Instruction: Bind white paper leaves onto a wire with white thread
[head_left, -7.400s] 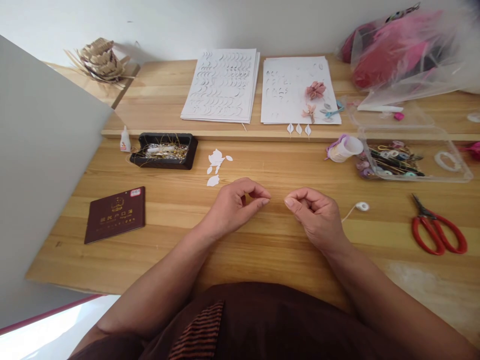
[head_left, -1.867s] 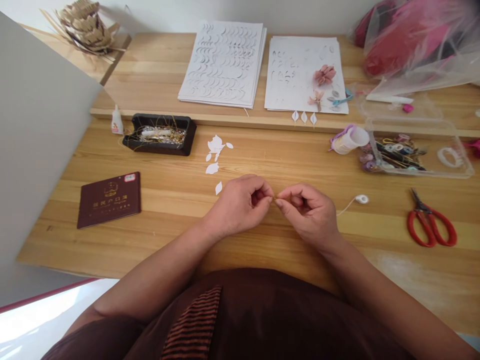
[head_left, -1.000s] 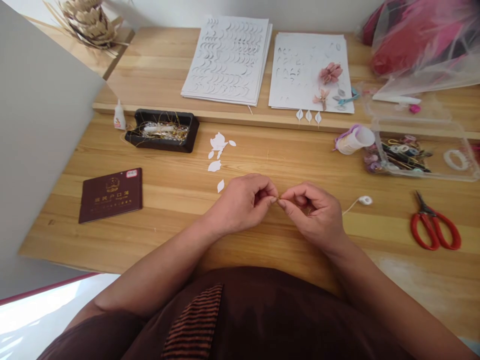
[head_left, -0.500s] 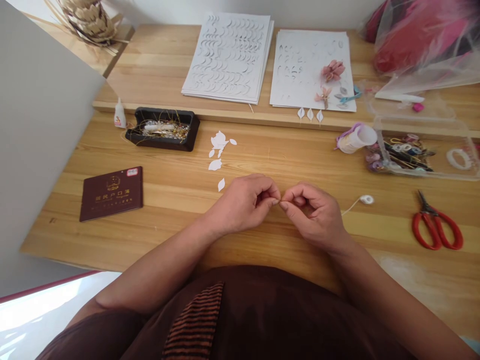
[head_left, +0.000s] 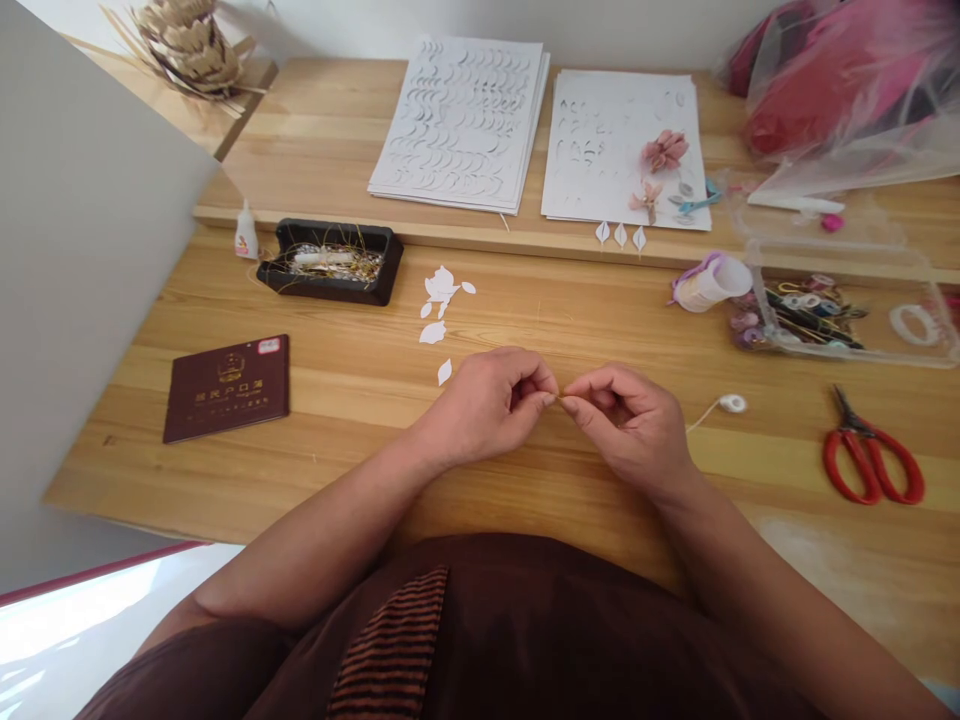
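Observation:
My left hand (head_left: 487, 400) and my right hand (head_left: 630, 425) rest on the wooden table (head_left: 360, 400), fingertips meeting in a pinch at the middle. Both are closed on something tiny and thin that I cannot make out. A small white paper petal (head_left: 445, 371) lies just left of my left hand. More white paper cut-outs (head_left: 439, 295) lie beyond it. A thin white cord with a small white spool (head_left: 731, 403) trails out from under my right hand.
Red scissors (head_left: 870, 460) lie at the right. A dark red booklet (head_left: 227, 386) lies at the left, with a black tray (head_left: 328, 262) and glue bottle (head_left: 244, 233) behind. On the raised shelf are paper sheets (head_left: 461, 125), pink flowers (head_left: 664, 150), a clear box (head_left: 847, 310) and a plastic bag (head_left: 840, 90).
Seven seconds ago my hands were apart; they have since come together in a pinch. One more white petal lies left of my left hand. Over the last second only the view shifted slightly.

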